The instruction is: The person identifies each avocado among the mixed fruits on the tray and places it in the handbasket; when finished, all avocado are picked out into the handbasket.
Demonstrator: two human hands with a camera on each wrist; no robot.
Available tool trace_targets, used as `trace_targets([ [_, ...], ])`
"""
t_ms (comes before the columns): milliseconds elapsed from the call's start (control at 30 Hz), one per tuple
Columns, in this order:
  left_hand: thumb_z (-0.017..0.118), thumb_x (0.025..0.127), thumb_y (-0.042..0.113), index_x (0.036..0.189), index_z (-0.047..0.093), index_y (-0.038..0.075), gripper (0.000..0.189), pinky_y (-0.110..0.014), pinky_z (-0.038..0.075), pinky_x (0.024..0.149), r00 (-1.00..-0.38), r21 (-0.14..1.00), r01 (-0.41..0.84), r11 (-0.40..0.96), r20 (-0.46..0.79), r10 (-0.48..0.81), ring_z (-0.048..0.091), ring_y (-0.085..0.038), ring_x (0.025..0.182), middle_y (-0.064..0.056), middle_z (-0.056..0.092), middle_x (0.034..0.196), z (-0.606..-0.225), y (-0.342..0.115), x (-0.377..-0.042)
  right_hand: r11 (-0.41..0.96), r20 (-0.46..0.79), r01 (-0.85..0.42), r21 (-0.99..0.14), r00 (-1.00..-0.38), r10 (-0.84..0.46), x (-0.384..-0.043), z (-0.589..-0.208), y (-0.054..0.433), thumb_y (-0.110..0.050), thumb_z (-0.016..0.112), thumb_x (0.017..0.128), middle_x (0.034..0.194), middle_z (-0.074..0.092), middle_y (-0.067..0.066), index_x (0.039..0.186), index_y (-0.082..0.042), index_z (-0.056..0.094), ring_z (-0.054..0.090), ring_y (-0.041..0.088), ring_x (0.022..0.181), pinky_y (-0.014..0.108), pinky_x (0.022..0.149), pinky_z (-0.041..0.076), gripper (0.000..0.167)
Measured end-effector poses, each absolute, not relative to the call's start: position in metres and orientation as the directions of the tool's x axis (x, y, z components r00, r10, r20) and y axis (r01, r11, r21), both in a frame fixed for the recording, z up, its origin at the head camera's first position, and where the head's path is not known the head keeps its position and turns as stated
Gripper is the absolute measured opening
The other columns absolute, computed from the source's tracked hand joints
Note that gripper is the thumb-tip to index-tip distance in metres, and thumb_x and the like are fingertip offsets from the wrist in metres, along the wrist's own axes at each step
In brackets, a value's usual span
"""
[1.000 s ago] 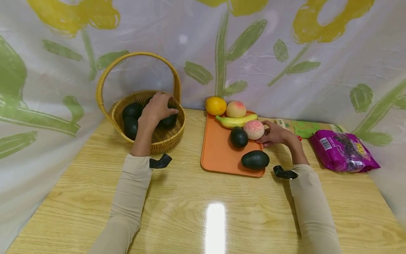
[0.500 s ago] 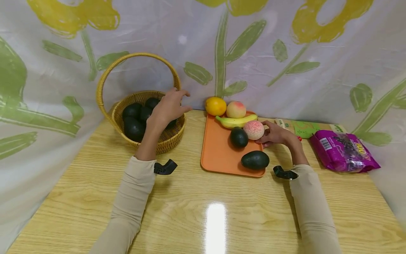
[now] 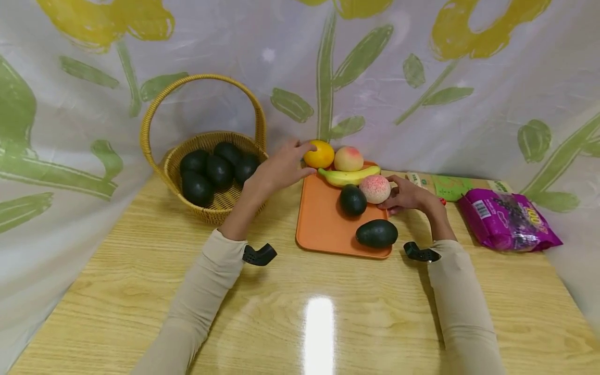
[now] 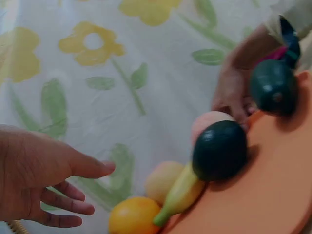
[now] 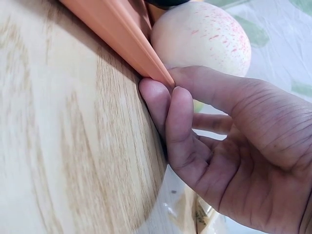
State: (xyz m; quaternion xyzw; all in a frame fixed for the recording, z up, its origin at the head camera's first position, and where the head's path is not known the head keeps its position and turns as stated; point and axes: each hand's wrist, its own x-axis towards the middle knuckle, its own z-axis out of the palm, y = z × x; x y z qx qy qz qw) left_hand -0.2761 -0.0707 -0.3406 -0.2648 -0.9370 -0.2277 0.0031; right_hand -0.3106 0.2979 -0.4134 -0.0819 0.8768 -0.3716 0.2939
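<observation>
My left hand [image 3: 283,167] reaches over from the basket's right side, fingers spread beside an orange-yellow lemon-like fruit [image 3: 321,155]. In the left wrist view, a gap shows between that hand [image 4: 44,178] and the fruit [image 4: 132,217]. My right hand [image 5: 234,131] pinches the edge of the orange tray [image 5: 124,46], thumb on top and fingers beneath. Right by its thumb sits a speckled peach [image 5: 207,36]. On the tray [image 3: 321,224] are also a banana [image 3: 349,177], another peach [image 3: 349,159] and two avocados [image 3: 377,233].
A wicker basket [image 3: 199,211] with a tall handle stands at the left, holding several avocados [image 3: 197,188]. At the right lie a purple bag [image 3: 508,221] and a flat green packet [image 3: 457,187]. Behind the wooden table [image 3: 262,307] hangs a flower-printed curtain [image 3: 365,104].
My left hand has let go of an avocado in the basket and moved right to the lemon-like fruit. The right hand has stayed at the tray's edge.
</observation>
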Motion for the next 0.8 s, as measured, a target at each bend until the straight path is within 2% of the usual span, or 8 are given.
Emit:
trace_targets([
  [67,0.067,0.104,0.03,0.154,0.049,0.009,0.058,-0.044,0.052,0.103,-0.834,0.424,0.534,0.731,0.119,0.539,0.058,-0.033,0.116,-0.021,0.05,0.144,-0.345,-0.061,-0.275,0.706,-0.455,0.081,-0.704,-0.815,-0.36,-0.311,-0.413,0.298,-0.014,0.077,0.096,0.112,0.067,0.018,0.162,-0.004,0.015,0.072,0.011,0.076,0.024,0.073,0.062,0.091],
  [167,0.066,0.104,0.032,0.157,0.045,0.011,0.06,-0.042,0.053,0.103,-0.796,0.411,0.577,0.706,0.089,0.599,0.059,-0.031,0.115,-0.02,0.049,0.145,-0.352,-0.048,-0.273,0.705,-0.462,0.089,-0.703,-0.812,-0.358,-0.311,-0.414,0.298,-0.014,0.077,0.095,0.113,0.066,0.018,0.162,-0.003,0.014,0.071,0.01,0.077,0.025,0.073,0.062,0.093],
  [367,0.065,0.104,0.036,0.159,0.043,0.015,0.063,-0.043,0.046,0.119,-0.72,0.393,0.646,0.655,0.028,0.693,0.055,-0.031,0.136,-0.017,0.045,0.157,-0.366,-0.024,-0.27,0.702,-0.45,0.07,-0.709,-0.811,-0.374,-0.314,-0.414,0.299,-0.014,0.076,0.096,0.115,0.066,0.019,0.162,-0.002,0.014,0.071,0.011,0.077,0.025,0.072,0.062,0.091],
  [533,0.062,0.105,0.039,0.16,0.041,0.013,0.064,-0.044,0.041,0.123,-0.649,0.384,0.704,0.597,0.005,0.761,0.05,-0.031,0.145,-0.015,0.041,0.163,-0.372,-0.012,-0.269,0.709,-0.446,0.07,-0.701,-0.82,-0.36,-0.312,-0.412,0.297,-0.013,0.077,0.095,0.111,0.066,0.016,0.162,-0.004,0.017,0.071,0.011,0.077,0.024,0.072,0.062,0.09],
  [700,0.054,0.109,0.04,0.166,0.03,0.018,0.066,-0.043,0.029,0.131,-0.604,0.408,0.711,0.573,-0.064,0.795,0.032,-0.028,0.16,-0.009,0.029,0.173,-0.378,-0.008,-0.266,0.7,-0.455,0.088,-0.709,-0.815,-0.359,-0.311,-0.411,0.296,-0.013,0.077,0.095,0.12,0.064,0.021,0.162,-0.002,0.016,0.071,0.01,0.077,0.025,0.073,0.062,0.091],
  [800,0.047,0.112,0.034,0.168,0.025,0.022,0.061,-0.042,0.028,0.131,-0.572,0.432,0.712,0.554,-0.102,0.814,0.033,-0.026,0.16,-0.006,0.022,0.176,-0.381,-0.006,-0.264,0.702,-0.461,0.091,-0.707,-0.812,-0.359,-0.311,-0.411,0.296,-0.014,0.077,0.095,0.124,0.062,0.023,0.162,-0.002,0.015,0.071,0.009,0.078,0.025,0.075,0.062,0.092],
])
